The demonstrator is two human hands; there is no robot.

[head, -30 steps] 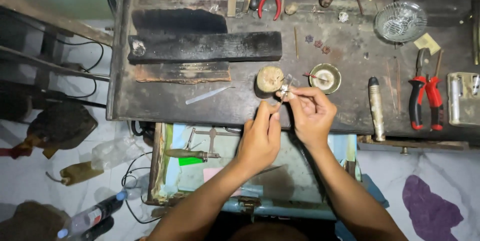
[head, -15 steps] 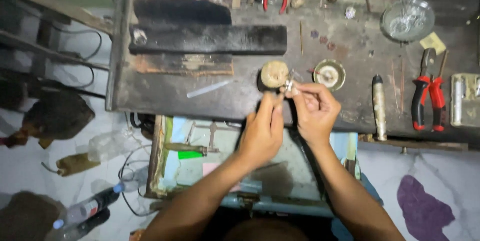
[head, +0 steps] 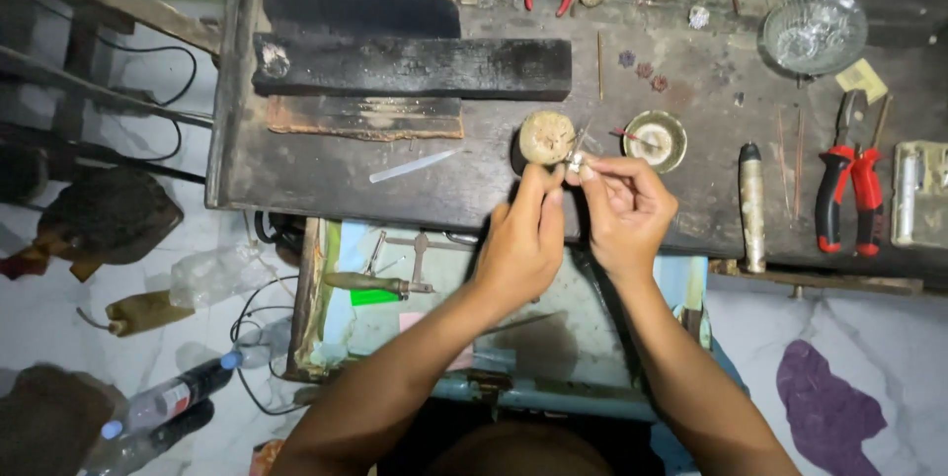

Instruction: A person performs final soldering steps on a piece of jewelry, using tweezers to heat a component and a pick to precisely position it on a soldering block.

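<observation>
Now, both hands meet above the front edge of the dark workbench (head: pixel 326 175), fingertips together. Right hand (head: pixel 624 211): thumb and forefinger pressed together, pinching a small shiny metal piece (head: pixel 574 161) (too small to tell its shape). Left hand (head: pixel 523 239): fingers closed and extended forward, tips touching the near side of a round tan block (head: pixel 546 135) and just beside the metal piece; whether the left fingers also grip the piece cannot be told.

The tan block stands on the bench near the middle of its front half, touching the left fingertips. Just right of it sits a small round brass dish (head: pixel 655 138) with a thin red-tipped stick across it. Further right along the front edge lies a pale cylindrical handle (head: pixel 751 204), then red-handled pliers (head: pixel 849 185) near the right edge. A charred black wooden bar (head: pixel 410 66) lies across the left half of the bench; a glass dish (head: pixel 813 32) rests toward the back right corner.

Compared with half a second earlier: hands, block and dish keep the same arrangement, the pinch unchanged; only the view has shifted slightly.
</observation>
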